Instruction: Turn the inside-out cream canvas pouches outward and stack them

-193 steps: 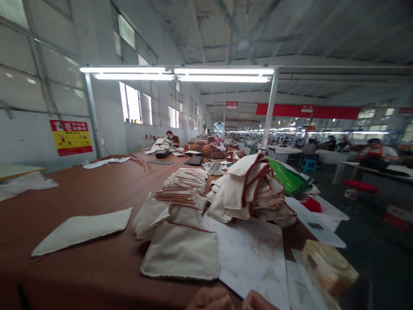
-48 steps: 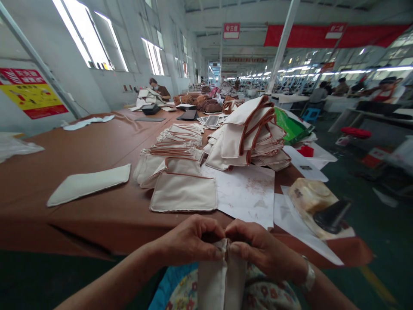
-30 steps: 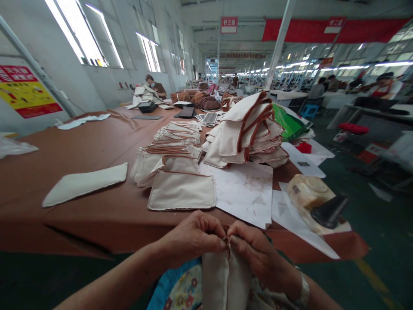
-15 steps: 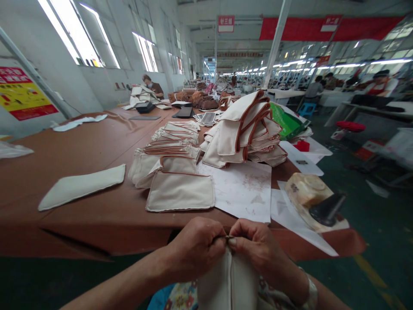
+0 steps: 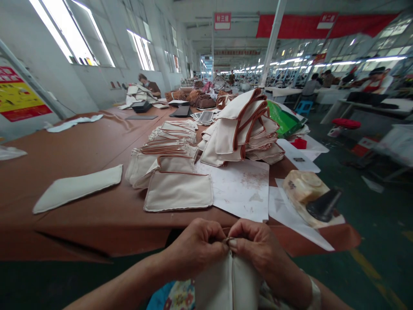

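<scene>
Left hand [image 5: 201, 247], right hand [image 5: 263, 249]: grip clamped on upper end of piece [image 5: 213, 282] | piece just before bench [image 5: 80, 148] | handling seemingly midway, piece not yet set down | pile [image 5: 240, 129]: done or waiting, unclear

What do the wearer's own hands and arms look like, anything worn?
Left hand and right hand are ungloved. Left forearm is bare as far as shown. Right wrist wears a whitish band; its exact type is unclear.

Pale wall [image 5: 80, 84], bright windows [image 5: 60, 30]; green floor [image 5: 380, 228]
</scene>
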A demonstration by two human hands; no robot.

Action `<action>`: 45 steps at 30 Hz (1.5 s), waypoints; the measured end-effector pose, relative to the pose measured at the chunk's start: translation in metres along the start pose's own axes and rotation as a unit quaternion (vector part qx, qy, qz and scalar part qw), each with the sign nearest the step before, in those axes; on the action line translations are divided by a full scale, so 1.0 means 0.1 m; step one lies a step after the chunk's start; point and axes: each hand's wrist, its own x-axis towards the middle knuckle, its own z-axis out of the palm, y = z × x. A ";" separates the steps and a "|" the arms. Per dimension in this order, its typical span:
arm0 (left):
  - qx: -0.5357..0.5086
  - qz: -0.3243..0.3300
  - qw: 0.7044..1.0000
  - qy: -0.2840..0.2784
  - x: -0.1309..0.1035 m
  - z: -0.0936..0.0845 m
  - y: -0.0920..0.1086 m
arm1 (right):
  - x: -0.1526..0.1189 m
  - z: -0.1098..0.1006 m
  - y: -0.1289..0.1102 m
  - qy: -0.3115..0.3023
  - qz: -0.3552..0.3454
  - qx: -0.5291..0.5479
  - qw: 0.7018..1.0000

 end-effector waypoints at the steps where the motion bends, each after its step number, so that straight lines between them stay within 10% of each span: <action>1: -0.009 -0.009 1.000 0.001 0.01 0.01 0.00 | 0.00 0.00 0.03 0.004 0.001 0.002 1.000; 10: -0.150 -0.071 0.984 -0.061 -0.08 0.01 -0.03 | -0.07 0.00 0.16 -0.068 -0.200 -0.018 0.977; 19: -0.236 -0.043 0.965 -0.103 -0.12 0.00 -0.04 | -0.12 -0.14 0.17 -0.060 -0.454 -0.288 0.841; 22: -0.160 0.009 0.981 -0.113 -0.15 -0.04 -0.02 | -0.19 -0.13 0.18 -0.049 -0.414 -0.224 0.881; 27: -0.040 0.085 0.991 -0.100 -0.22 -0.10 0.10 | -0.22 -0.13 -0.08 -0.063 -0.136 -0.048 0.988; 32: -0.048 0.122 0.988 -0.081 -0.25 -0.07 0.17 | -0.20 -0.16 -0.28 -0.164 -0.080 -0.060 0.981; 38: -0.215 0.105 0.968 -0.080 -0.28 0.08 0.12 | -0.18 -0.04 0.02 -0.186 -0.091 0.168 0.964; 45: 0.110 0.209 0.971 0.037 -0.19 -0.01 0.21 | -0.05 -0.19 -0.20 -0.171 -0.113 -0.068 0.976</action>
